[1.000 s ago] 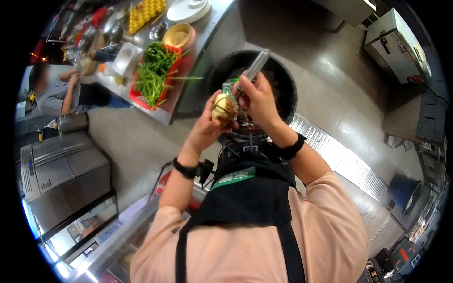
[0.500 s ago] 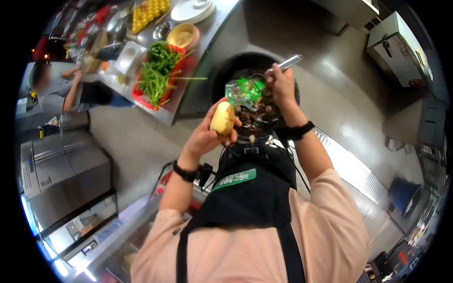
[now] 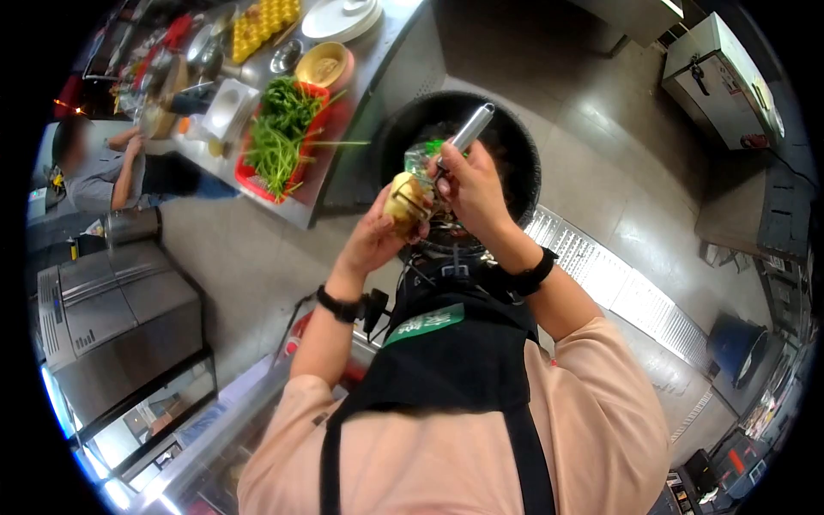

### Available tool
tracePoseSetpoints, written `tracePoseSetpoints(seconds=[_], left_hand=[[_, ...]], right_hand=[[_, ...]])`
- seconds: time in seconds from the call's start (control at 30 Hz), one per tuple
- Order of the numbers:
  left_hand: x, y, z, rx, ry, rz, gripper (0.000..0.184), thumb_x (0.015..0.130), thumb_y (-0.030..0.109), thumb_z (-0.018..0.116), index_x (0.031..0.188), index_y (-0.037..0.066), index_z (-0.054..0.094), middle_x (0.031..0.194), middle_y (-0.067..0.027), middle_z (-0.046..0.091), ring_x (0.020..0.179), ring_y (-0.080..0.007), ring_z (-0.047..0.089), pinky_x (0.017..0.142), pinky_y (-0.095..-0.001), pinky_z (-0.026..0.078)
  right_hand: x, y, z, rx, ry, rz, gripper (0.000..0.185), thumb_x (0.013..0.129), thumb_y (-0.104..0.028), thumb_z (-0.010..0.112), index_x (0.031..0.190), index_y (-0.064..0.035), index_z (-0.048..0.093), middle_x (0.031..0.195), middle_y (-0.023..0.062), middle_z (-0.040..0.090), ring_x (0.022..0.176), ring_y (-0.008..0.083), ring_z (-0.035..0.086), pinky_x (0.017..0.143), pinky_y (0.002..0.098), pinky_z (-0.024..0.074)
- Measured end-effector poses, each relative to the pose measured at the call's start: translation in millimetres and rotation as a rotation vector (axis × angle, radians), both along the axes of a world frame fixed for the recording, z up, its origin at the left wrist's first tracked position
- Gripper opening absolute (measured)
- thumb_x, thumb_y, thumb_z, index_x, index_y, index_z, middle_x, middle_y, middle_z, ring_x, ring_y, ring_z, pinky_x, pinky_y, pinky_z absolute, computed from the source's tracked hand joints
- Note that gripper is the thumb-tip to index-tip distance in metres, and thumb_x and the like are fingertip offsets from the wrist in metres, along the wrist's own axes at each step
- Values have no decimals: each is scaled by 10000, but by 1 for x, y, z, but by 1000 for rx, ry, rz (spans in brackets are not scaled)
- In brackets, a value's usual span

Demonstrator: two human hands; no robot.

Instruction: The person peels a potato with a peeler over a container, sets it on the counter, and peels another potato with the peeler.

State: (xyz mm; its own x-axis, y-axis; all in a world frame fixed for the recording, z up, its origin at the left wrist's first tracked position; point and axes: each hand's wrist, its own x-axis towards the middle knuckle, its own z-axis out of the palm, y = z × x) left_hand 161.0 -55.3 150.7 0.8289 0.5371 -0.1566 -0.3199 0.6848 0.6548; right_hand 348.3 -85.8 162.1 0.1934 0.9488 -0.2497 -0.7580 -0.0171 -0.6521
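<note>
My left hand holds a partly peeled potato, pale yellow with some brown skin. A metal-handled peeler is gripped in my right hand, its head lying across the potato. Both hands are over a large black bin. Inside the bin, a green and clear plastic wrapper and dark scraps show, partly hidden behind my hands.
On the steel table at upper left stand a red basket of leafy greens, a yellow bowl, white plates and a yellow egg tray. A person stands at far left.
My right hand moved away to the right with the peeler, then came back, and the peeler is again on the potato. My left hand still holds the potato, with its turn slightly changed.
</note>
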Motion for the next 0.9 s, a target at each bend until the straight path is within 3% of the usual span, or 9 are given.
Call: tracePoseSetpoints(seconds=[0.33,0.43,0.7,0.9], left_hand=[[-2,-5,-2,-25,131,93,831,837,349,693,1492,136,229,1221,-125,508,913,-219,550,731,-272,440],[-10,1,-6,1,-29,-49,825,836,332,693,1492,134,234,1230,-154,502,866,-220,554,688,-254,441],[-8,2,-2,-129,22,-40,765,793,310,672,1437,116,307,1258,-195,509,880,-222,558,679,-267,443],[-7,1,-11,-39,127,-21,809,733,298,692,1430,135,315,1223,-168,515,870,-216,551,683,-267,432]], right_hand=[[5,11,-12,39,-104,-11,198,966,-218,559,1012,-69,438,772,61,621,532,85,508,472,215,396],[40,40,-66,-91,-304,-273,176,962,-192,555,956,-48,453,739,66,616,534,90,507,486,229,410],[16,11,-10,8,-82,-105,180,982,-217,545,1001,-73,439,779,76,608,551,83,509,482,208,405],[1,7,-6,-13,28,21,191,961,-208,574,964,-77,434,752,72,608,526,89,502,477,203,392]])
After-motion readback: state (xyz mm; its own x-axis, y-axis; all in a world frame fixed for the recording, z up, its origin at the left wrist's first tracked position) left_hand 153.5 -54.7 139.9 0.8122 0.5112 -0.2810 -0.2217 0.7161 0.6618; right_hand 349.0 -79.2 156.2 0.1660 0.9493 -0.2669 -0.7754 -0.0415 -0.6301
